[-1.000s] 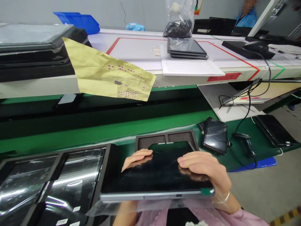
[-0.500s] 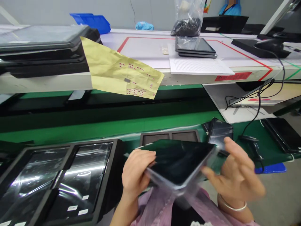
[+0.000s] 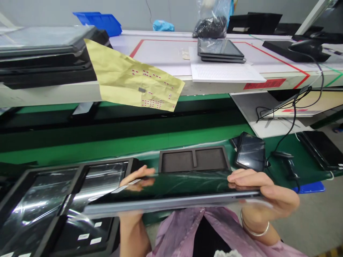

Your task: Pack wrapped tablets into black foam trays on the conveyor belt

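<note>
I hold a dark tablet (image 3: 177, 191) almost flat in front of my chest, its long grey edge turned toward me. My left hand (image 3: 134, 178) grips its left end, fingers over the glossy screen, which mirrors them. My right hand (image 3: 265, 194) clasps the right end, fingers curled over the top edge, a bracelet on the wrist. A thin clear film hangs about the tablet's edges. Just beyond the tablet lies an empty black foam tray (image 3: 194, 160) with two pockets.
Bagged tablets fill a black tray (image 3: 66, 203) at the lower left. A handheld device (image 3: 250, 151) and a scanner (image 3: 285, 160) lie on the green mat on the right. On the white bench above are stacked tablets (image 3: 219, 50), a yellow sheet (image 3: 134, 80) and black trays (image 3: 45, 53).
The tablet was turned from facing up, through a corner-on tilt, to lying edge-on and wider across. My right hand let go briefly and now grips the right end again.
</note>
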A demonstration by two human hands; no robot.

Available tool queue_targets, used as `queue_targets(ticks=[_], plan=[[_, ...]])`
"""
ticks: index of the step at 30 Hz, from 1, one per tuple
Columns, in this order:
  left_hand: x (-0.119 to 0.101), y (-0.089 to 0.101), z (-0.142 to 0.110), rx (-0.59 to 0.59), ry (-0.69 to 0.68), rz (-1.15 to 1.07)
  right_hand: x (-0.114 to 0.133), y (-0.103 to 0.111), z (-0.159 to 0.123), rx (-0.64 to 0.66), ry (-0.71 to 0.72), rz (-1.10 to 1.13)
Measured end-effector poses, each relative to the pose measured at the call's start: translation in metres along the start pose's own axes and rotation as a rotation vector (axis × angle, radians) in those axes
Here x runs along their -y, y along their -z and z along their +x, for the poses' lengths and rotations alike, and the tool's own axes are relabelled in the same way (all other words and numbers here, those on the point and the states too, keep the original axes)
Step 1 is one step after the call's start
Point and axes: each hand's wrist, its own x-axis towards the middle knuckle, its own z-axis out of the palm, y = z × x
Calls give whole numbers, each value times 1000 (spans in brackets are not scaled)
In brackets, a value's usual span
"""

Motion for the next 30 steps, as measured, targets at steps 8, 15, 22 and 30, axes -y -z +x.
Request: queue_targets(ticks=[8, 15, 22, 30], plan=[[-3, -15, 1, -87, -97, -179, 0, 4, -4, 117, 17, -15], [-6, -15, -1, -94, -79, -174, 0, 9, -5, 143, 7, -15], [-8, -13, -5, -13, -149, -162, 1, 22, -8, 238, -41, -74], [-10, -12, -10, 14, -152, -92, -3, 33, -12, 285, -31, -143]])
